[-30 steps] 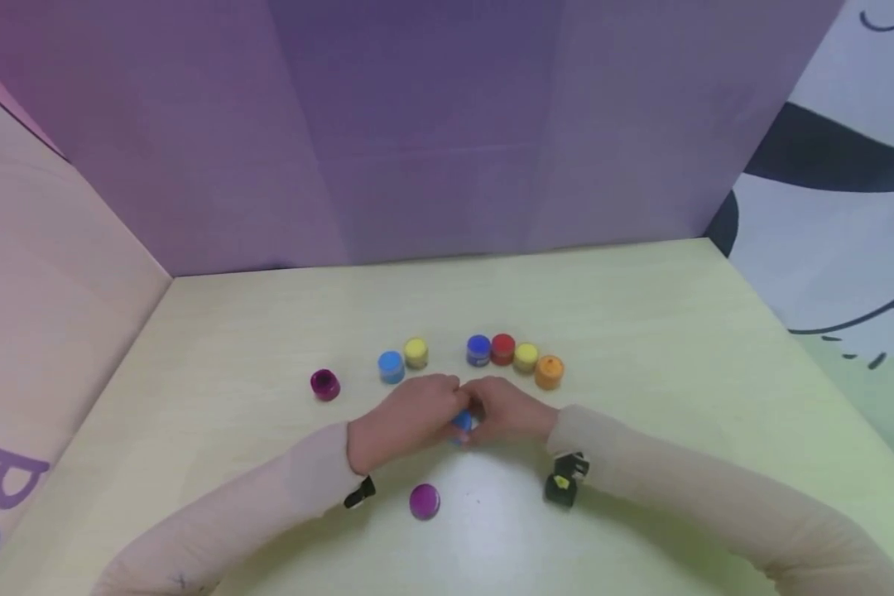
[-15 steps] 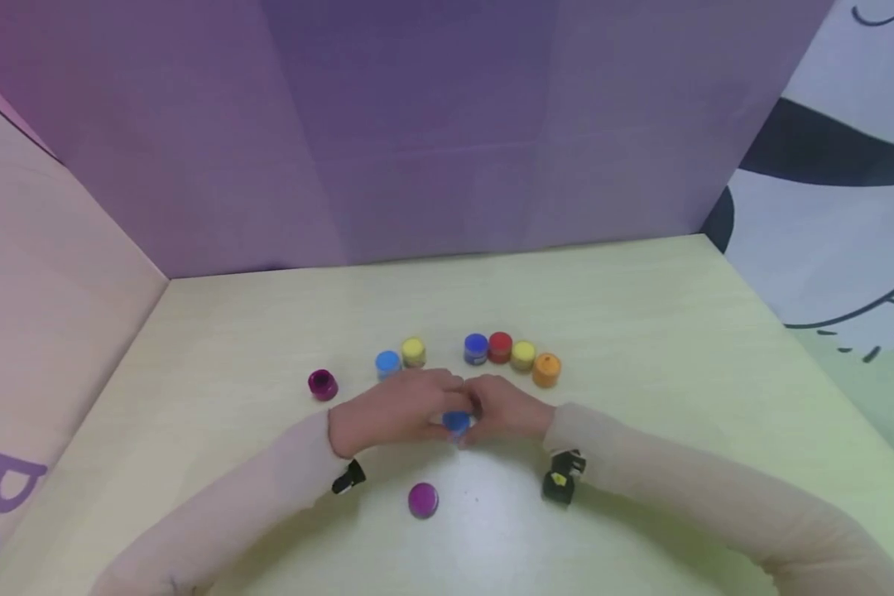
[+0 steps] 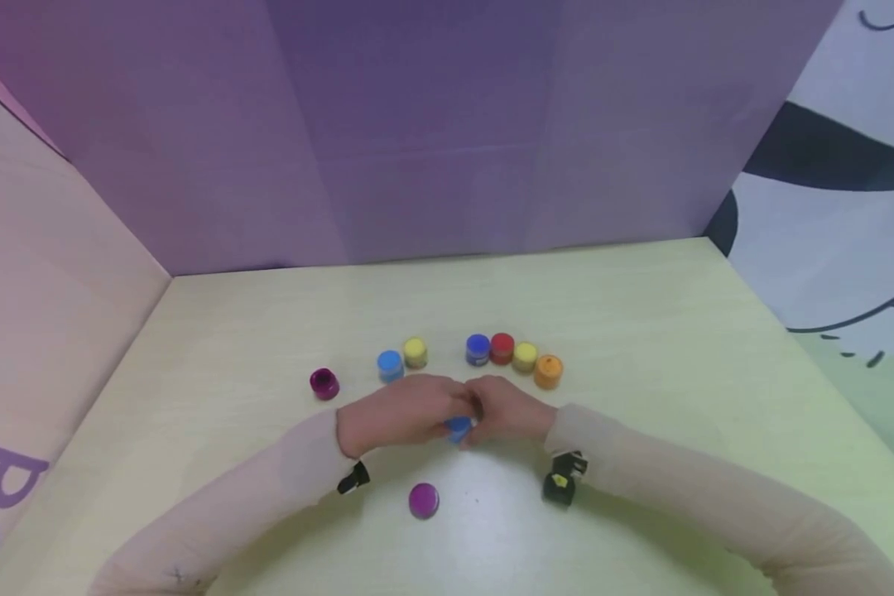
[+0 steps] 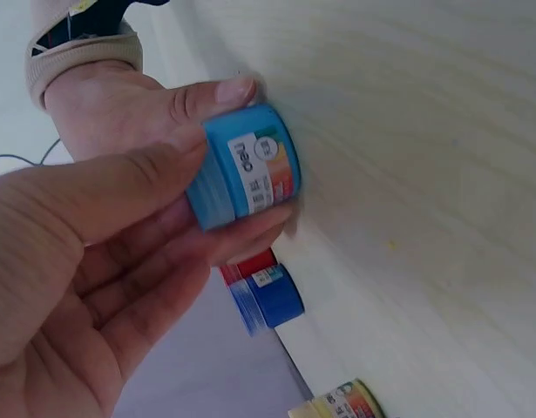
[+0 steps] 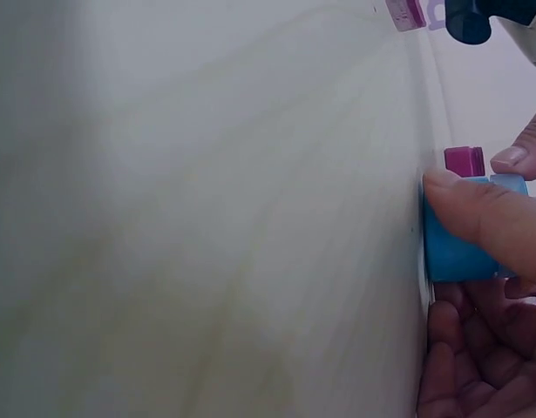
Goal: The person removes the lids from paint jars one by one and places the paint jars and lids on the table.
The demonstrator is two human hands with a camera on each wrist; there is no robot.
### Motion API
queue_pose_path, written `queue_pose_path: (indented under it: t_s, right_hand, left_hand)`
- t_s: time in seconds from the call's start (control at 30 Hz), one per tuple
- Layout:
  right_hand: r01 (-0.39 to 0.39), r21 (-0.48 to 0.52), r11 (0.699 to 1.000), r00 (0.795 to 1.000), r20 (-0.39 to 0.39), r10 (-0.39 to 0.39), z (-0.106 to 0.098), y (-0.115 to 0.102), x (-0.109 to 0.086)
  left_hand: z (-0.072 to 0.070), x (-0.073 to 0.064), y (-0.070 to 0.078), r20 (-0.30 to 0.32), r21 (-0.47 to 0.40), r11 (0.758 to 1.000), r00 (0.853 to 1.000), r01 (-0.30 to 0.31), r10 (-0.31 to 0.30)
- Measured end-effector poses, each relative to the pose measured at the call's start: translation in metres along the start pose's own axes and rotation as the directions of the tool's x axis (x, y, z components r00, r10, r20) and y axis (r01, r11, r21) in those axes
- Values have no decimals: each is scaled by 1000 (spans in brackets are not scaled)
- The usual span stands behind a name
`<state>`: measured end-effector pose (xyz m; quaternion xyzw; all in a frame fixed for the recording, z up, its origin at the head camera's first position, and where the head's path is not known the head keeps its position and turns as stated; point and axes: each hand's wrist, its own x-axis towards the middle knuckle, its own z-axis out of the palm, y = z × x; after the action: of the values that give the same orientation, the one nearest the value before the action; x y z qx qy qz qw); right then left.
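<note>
A small light blue paint jar with a ribbed lid and a printed label stands between both hands near the middle of the table. My left hand pinches its lid from above, thumb on the ribbed side. Lower down, my right hand grips the jar's body, the thumb lying along its side in the right wrist view. The lid sits on the jar. Fingers hide part of the jar in the head view.
Behind the hands stand a light blue jar, yellow jars, a dark blue jar, a red jar and an orange jar. An open magenta jar is left; a purple lid lies in front.
My left hand has shifted slightly and turned about the jar's lid, its wrist swinging a little left. My right hand keeps its grip in place. The other jars have not moved.
</note>
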<state>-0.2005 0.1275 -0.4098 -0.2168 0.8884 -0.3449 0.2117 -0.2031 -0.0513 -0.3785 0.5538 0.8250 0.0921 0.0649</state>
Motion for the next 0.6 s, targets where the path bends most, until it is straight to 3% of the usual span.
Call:
queue_pose_path:
  t_s: [0.2,0.43,0.6]
  right_hand:
    - [25,-7,1000,1000,1,-24,0,0,-2]
    - [75,-34,997,997,-6,-75,1,2,-1]
    - [75,-50,996,997,-17,-76,1,4,-1]
  left_hand:
    - [1,2,8,-16,3,993,992,122,-122]
    - [4,4,17,-67,64,954,955,291,-287]
    - [5,3,18,-106,75,940,940,333,-325]
